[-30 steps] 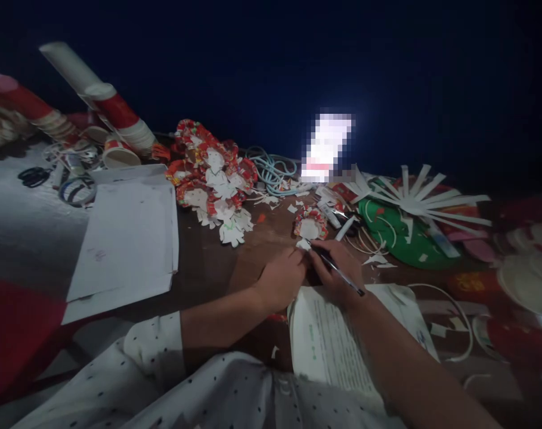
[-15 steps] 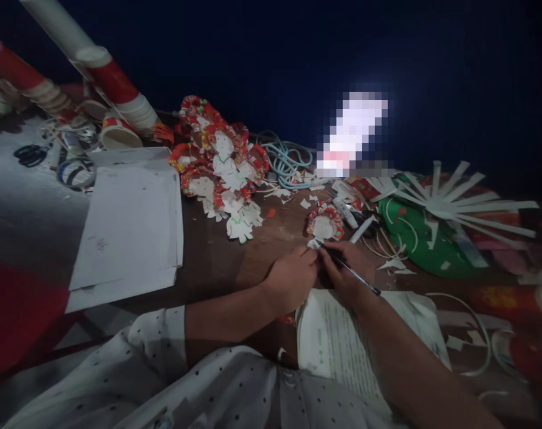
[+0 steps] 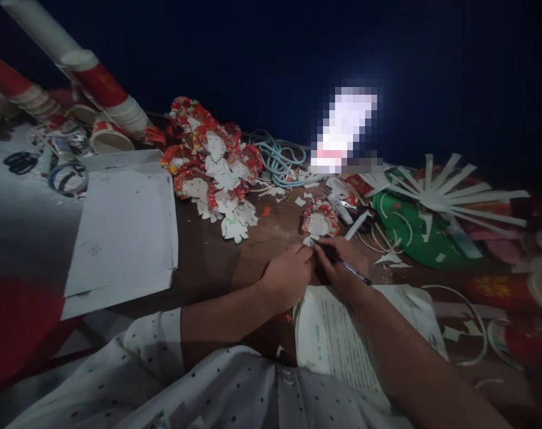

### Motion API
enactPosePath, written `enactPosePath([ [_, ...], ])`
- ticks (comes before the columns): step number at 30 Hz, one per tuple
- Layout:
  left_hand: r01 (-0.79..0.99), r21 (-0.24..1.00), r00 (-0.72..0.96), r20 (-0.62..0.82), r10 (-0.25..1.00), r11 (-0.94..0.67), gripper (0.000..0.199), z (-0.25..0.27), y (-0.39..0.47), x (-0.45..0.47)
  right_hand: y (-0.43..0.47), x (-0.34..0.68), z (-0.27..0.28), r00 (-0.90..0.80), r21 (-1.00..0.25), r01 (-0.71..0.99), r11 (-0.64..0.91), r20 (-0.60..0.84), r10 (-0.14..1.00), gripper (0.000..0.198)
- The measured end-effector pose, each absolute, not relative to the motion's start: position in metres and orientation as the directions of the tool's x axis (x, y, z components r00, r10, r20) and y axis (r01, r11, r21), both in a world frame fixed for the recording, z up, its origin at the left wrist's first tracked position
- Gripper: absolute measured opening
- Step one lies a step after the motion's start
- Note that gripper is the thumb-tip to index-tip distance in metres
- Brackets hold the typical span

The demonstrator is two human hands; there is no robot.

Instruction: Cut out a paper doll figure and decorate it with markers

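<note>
My right hand (image 3: 344, 268) is closed around a dark pen (image 3: 352, 271), its tip at a small white paper piece (image 3: 310, 241). My left hand (image 3: 287, 279) is curled beside it, fingertips pinching the lower edge of that paper. Just beyond lies a round paper decoration (image 3: 319, 224) with a white centre and a crinkled red rim; whether the small piece is joined to it I cannot tell. A pile of similar red-rimmed decorations (image 3: 214, 146) with white paper cutouts sits further left. Under my right forearm is a printed sheet or bag (image 3: 328, 333).
White cardboard sheets (image 3: 123, 232) lie on the left, with black scissors (image 3: 21, 162) and stacked paper cups (image 3: 127, 113) behind. A coiled light-blue cable (image 3: 279, 158) rests at the back. On the right are a green disc (image 3: 414, 238), a fan of white paper strips (image 3: 440, 199) and scraps.
The whole view has shifted slightly, with things appearing a little further left. Both hands keep nearly the same pose at the paper piece, and the pen stays in my right hand.
</note>
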State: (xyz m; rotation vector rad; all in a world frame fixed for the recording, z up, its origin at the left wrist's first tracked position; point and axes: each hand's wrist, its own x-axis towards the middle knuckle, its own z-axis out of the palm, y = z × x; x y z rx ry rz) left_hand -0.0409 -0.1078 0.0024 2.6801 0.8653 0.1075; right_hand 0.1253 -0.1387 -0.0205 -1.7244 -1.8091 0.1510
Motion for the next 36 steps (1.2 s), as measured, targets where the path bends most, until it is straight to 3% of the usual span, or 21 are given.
enactPosePath([
  [9,0.549,0.323,0.811,0.016,0.585,-0.77,0.026,0.0007,-0.1084,-0.0412,-0.1382,0.1236,-0.0202,0.023,-0.457,0.871,0.179,0.402,0.915,0.02],
  [18,0.546,0.339,0.816,-0.01,0.577,-0.766,0.026,0.0024,-0.1074,-0.0408,-0.1393,0.1257,-0.0208,0.057,-0.481,0.871,0.098,0.297,0.953,0.024],
  [36,0.57,0.372,0.808,-0.088,0.583,-0.733,0.032,0.0094,-0.1069,-0.0413,-0.1409,0.1257,-0.0172,0.057,-0.488,0.869,0.085,0.269,0.962,0.022],
])
